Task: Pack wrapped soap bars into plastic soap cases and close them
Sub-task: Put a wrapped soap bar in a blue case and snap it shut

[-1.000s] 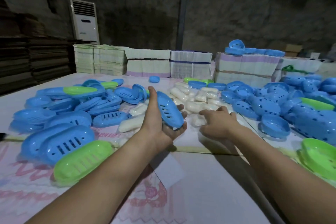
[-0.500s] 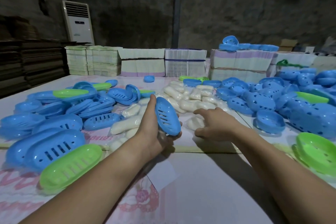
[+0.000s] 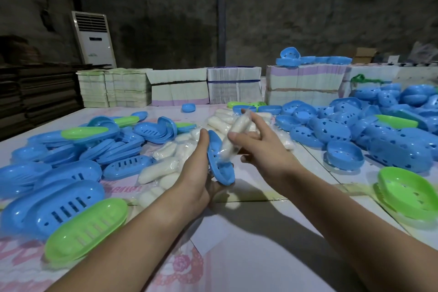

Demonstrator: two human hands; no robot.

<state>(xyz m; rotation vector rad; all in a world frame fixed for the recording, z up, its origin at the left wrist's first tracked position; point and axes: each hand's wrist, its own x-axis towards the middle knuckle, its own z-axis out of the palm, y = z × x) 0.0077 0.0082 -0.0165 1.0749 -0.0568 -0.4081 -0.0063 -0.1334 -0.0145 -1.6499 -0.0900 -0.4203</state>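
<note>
My left hand [image 3: 196, 173] grips a blue slotted soap case half [image 3: 221, 166], tilted on edge above the table. My right hand [image 3: 258, 142] pinches a white wrapped soap bar [image 3: 233, 136] between thumb and fingers, its lower end against the case half's open side. A heap of wrapped soap bars [image 3: 166, 161] lies on the table just beyond my hands.
Blue and green case halves [image 3: 66, 199] are spread on the left. A pile of blue perforated halves [image 3: 379, 130] and a green one [image 3: 407, 194] lie on the right. Bundled flat cartons [image 3: 234, 85] line the table's far edge. A white floor unit [image 3: 93, 39] stands behind.
My right hand lifted a wrapped soap bar off the heap and brought it to the case half. My left hand kept hold of the case half.
</note>
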